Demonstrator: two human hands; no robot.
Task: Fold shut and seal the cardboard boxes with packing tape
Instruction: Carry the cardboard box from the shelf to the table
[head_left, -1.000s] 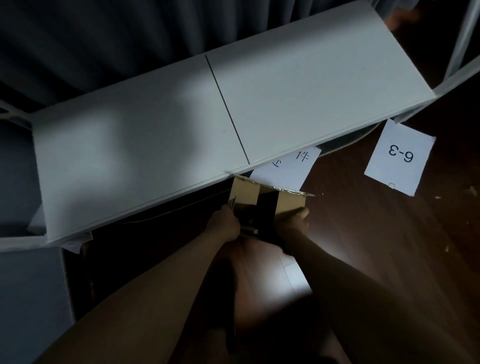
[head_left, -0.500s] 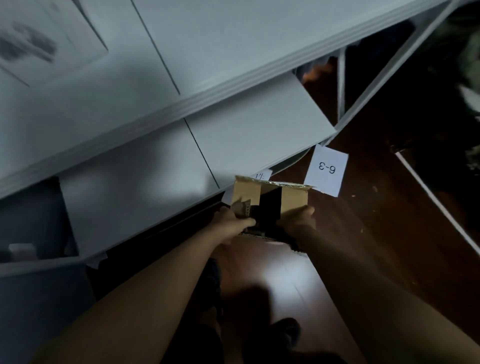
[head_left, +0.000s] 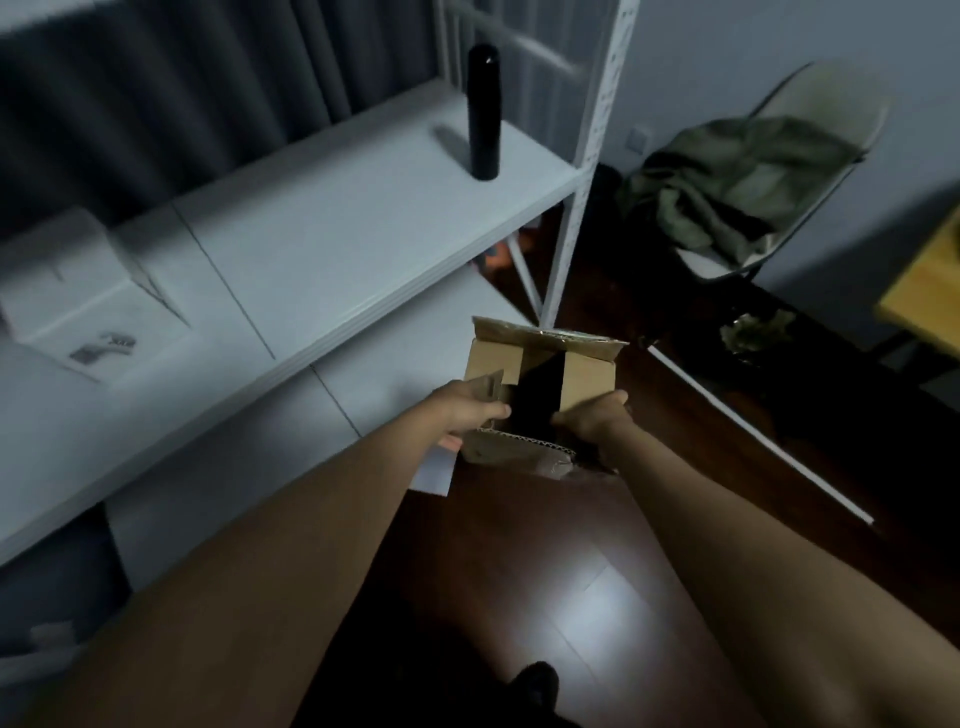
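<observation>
A small brown cardboard box (head_left: 587, 376) is held in the air in front of the white shelf, its top open and its inside dark. My left hand (head_left: 465, 413) grips the box's left side, with the thumb lying over the left flap. My right hand (head_left: 592, 418) grips the right side, fingers curled over the edge. The far flap stands up and the near flap hangs down towards me. No packing tape is in sight.
A white shelf unit (head_left: 322, 244) runs along the left, with a tall black bottle (head_left: 483, 111) and a white carton (head_left: 62, 275) on it. A chair (head_left: 810, 171) draped with green cloth stands at the right. Dark wooden floor (head_left: 597, 587) lies below.
The box has come up from under the lower shelf to about the height of the upper shelf, both hands still on it. The view has risen, now showing the bottle and the chair.
</observation>
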